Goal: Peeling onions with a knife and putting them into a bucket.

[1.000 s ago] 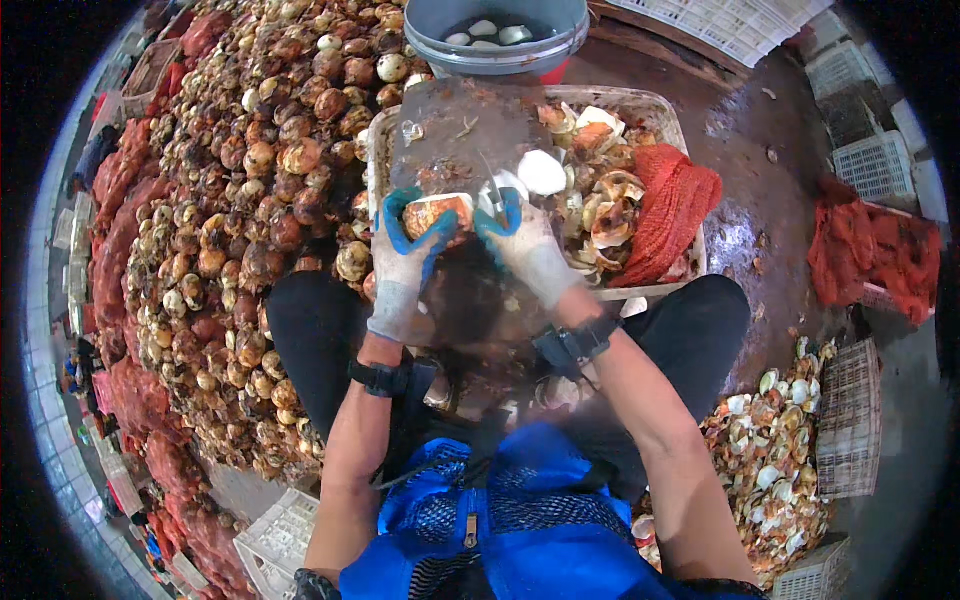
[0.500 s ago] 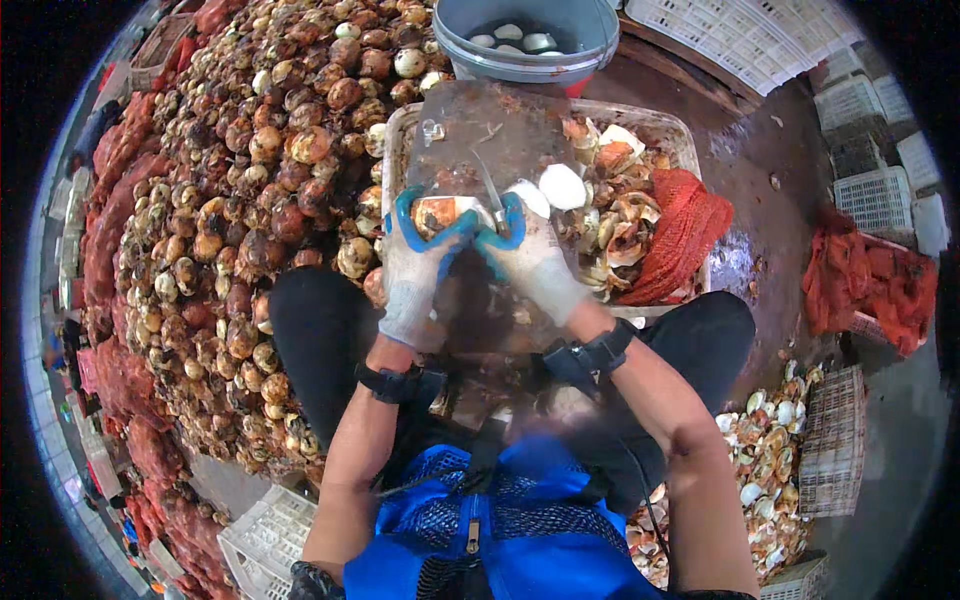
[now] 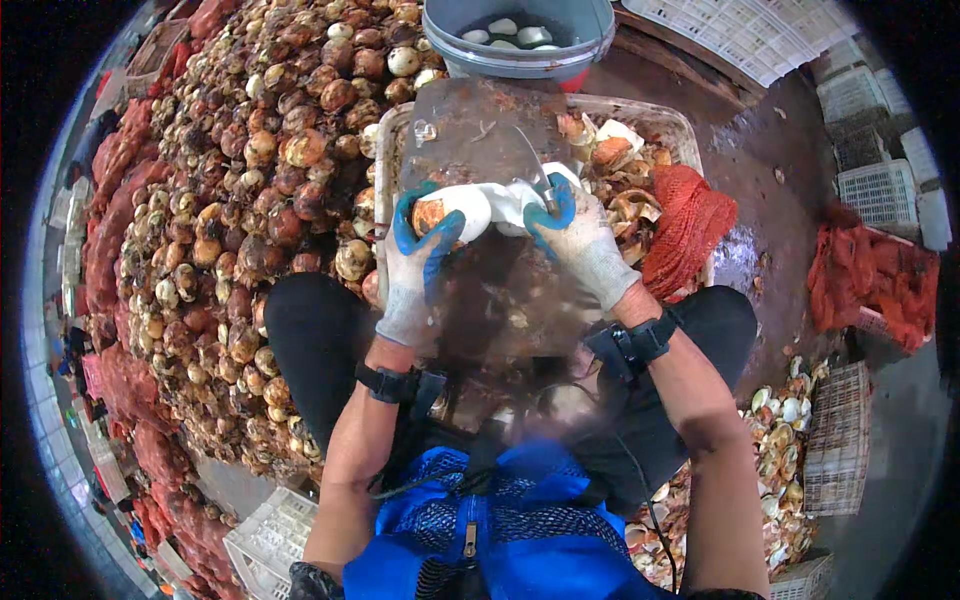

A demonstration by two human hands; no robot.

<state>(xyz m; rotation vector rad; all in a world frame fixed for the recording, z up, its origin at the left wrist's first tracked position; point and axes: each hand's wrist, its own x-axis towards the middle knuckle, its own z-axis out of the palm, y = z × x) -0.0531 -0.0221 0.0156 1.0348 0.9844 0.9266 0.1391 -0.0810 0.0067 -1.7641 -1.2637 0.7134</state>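
Note:
My left hand [image 3: 412, 265], in a white glove with blue palm and fingers, grips an onion [image 3: 470, 208] over the board. Brown skin still covers the onion's left side, while white flesh shows on its right. My right hand [image 3: 588, 240], gloved the same way, is closed around a small knife [image 3: 530, 148] whose thin blade points up and away. A whitish strip of onion skin [image 3: 513, 203] stretches from the onion to my right fingers. Beneath is a dark, wet board [image 3: 465, 135]. Just beyond my right hand, a white peeled onion [image 3: 563, 171] is partly hidden.
The board lies across a pale crate [image 3: 683, 125] holding onion skins [image 3: 632, 205] and red netting [image 3: 690, 225]. A grey bucket [image 3: 518, 62] with peeled onions stands beyond. Unpeeled onions [image 3: 240, 200] are heaped at left; more skins [image 3: 775, 440] and a crate [image 3: 838, 440] lie lower right.
My right hand has moved right, away from the left, drawing the whitish skin off the onion. More of the onion's white flesh shows now.

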